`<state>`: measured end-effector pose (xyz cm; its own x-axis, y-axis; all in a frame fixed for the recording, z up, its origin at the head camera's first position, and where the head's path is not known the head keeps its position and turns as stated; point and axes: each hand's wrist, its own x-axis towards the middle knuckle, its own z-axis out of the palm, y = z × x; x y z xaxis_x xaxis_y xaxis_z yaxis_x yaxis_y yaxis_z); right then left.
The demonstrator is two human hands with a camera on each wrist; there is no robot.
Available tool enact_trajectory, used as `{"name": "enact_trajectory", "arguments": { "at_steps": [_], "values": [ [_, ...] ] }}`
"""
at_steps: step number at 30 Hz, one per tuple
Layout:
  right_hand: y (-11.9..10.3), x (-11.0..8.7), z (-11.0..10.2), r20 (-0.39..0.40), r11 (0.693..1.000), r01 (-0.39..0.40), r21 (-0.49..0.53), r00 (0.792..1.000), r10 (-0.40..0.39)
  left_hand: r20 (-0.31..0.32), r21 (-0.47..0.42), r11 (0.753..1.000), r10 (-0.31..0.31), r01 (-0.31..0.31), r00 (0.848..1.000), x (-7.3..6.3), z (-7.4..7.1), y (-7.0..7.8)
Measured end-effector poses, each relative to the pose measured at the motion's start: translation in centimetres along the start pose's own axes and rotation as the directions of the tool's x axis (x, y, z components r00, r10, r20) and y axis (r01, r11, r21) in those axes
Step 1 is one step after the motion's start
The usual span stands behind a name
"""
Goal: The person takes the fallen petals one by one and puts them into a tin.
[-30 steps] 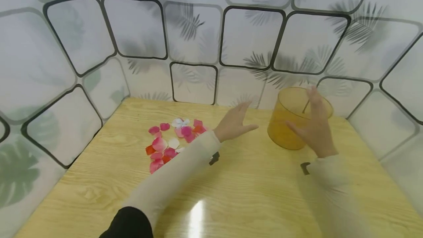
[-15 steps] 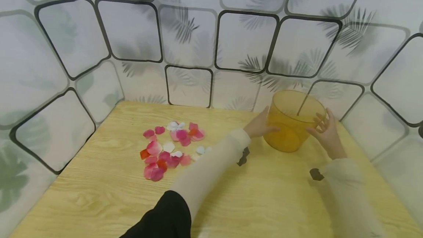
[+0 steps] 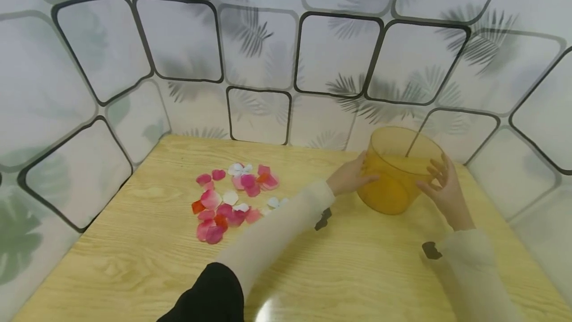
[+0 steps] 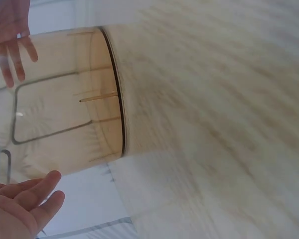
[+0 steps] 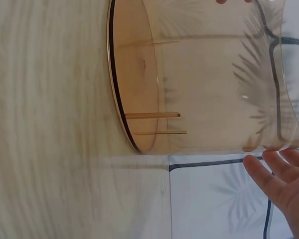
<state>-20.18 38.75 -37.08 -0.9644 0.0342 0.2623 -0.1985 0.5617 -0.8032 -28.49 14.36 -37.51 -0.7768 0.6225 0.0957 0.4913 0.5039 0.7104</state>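
Observation:
A see-through amber tub [image 3: 395,183], round and straight-sided, stands upright at the right rear of the table. My left hand [image 3: 350,178] holds its left side, thumb at the front and fingers reaching behind. Opposite it, my right hand [image 3: 447,195] holds the right side near the rim, its fingers showing through the wall. In the left wrist view, the left hand [image 4: 25,204] lies against the tub's wall [image 4: 55,114]. The right wrist view shows right fingertips [image 5: 261,172] at the wall, and thin ribs near the tub's base [image 5: 134,84].
Loose petals [image 3: 214,200] in pink, red and white lie scattered on the left half of the wood-grain table [image 3: 134,242]. A panel with a leaf and square pattern [image 3: 259,53] encloses the back and both sides.
Both hands have reached the amber tub from either side and taken hold of it. Since half a second ago the tub has shifted slightly toward me.

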Motion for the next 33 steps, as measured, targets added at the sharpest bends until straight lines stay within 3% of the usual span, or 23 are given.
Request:
{"name": "enact_trajectory", "arguments": {
  "at_steps": [6,18,25,33],
  "values": [
    [-0.8,-1.2,1.1,-0.002,0.999,0.033,0.033,0.999,-0.033,-0.041,0.084,0.996,0.022,-0.019,0.999,-2.2,-0.2,-0.1],
    [-3.1,-2.2,3.7,0.034,0.996,0.091,0.022,0.995,-0.092,-0.057,0.073,0.997,0.039,-0.035,0.998,-6.7,-2.0,-1.3],
    [-4.1,-2.8,4.9,0.034,0.993,0.115,0.035,0.993,-0.116,-0.046,0.108,0.993,0.042,-0.037,0.998,-8.6,-2.8,-1.6],
    [-4.6,-3.5,4.9,0.022,0.986,0.159,-0.058,0.987,-0.158,0.004,0.041,0.998,0.049,-0.049,0.999,-10.3,-3.2,-1.7]
  ]
}}
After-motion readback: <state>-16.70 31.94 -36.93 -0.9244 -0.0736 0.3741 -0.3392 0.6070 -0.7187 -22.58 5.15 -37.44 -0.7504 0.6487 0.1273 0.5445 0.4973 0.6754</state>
